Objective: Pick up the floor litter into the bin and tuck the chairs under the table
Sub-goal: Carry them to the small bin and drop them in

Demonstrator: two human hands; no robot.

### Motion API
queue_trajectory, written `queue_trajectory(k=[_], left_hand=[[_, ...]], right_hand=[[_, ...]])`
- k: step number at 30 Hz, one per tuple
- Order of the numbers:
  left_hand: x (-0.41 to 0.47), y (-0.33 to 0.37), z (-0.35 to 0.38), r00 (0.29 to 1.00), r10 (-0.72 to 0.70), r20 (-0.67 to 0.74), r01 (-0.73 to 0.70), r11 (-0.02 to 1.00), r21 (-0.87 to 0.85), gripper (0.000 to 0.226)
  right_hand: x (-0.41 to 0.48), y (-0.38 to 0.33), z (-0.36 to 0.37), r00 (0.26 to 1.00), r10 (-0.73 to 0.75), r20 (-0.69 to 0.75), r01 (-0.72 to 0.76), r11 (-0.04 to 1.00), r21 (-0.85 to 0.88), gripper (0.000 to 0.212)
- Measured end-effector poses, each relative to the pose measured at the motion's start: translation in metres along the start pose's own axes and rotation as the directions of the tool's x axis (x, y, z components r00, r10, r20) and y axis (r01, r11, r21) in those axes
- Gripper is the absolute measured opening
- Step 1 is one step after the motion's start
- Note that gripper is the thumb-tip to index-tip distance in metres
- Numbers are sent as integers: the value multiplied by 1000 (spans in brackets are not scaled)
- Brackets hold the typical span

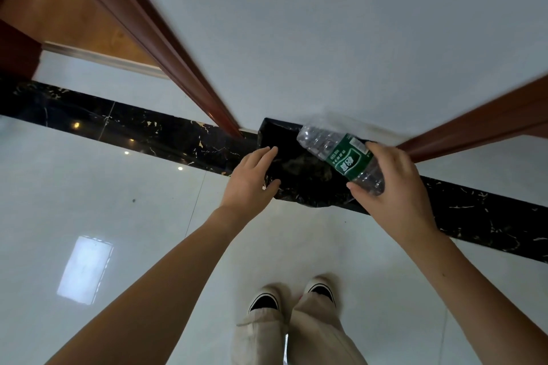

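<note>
A bin lined with a black plastic bag (299, 175) stands on the floor against the white wall, between two door frames. My right hand (394, 184) grips a clear, empty plastic bottle with a green label (341, 154), held tilted over the bin's open top, its base end pointing up and left. My left hand (252, 178) rests on the left rim of the bag, fingers spread, thumb pressed on the edge. Inside the bin some dim litter shows.
A reddish-brown door frame (178, 68) runs up left of the bin, another (474, 124) to its right. A black marble strip (118, 124) crosses the glossy white tile floor. My shoes (293, 296) and beige trousers stand just behind the bin.
</note>
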State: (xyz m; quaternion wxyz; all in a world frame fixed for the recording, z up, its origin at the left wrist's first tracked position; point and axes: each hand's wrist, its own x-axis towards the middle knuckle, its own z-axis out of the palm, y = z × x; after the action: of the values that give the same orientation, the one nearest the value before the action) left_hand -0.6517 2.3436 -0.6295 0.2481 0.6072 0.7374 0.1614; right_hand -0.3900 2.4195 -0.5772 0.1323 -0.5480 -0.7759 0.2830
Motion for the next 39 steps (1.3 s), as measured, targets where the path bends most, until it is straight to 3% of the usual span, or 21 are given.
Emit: queue_trajectory(k=[7,11,18,24,31,39], left_hand=[[-1,-26,21,998,53,16,-55,979,198,63],[-2,-40,31,999,49,3,-49,976,211,63],[-8,-58,41,997,76,0,-75,980,184,64],[-11,-49,29,997,72,32,-77,976,202,63],[-33,23,-70,992,125,23,-127,978,167,58],[-98,184,-285,971,240,-25,-236,967,99,54]], right_hand=[[34,2,60,995,-70,72,79,989,-127,75],[49,3,88,989,-91,119,114,972,-204,75],[56,8,110,989,3,146,29,976,-216,76],[47,-2,97,996,-26,90,41,984,-175,71],[14,-63,-4,997,-72,6,72,984,-161,59],[-81,-208,-221,988,6,-151,-25,992,-127,53]])
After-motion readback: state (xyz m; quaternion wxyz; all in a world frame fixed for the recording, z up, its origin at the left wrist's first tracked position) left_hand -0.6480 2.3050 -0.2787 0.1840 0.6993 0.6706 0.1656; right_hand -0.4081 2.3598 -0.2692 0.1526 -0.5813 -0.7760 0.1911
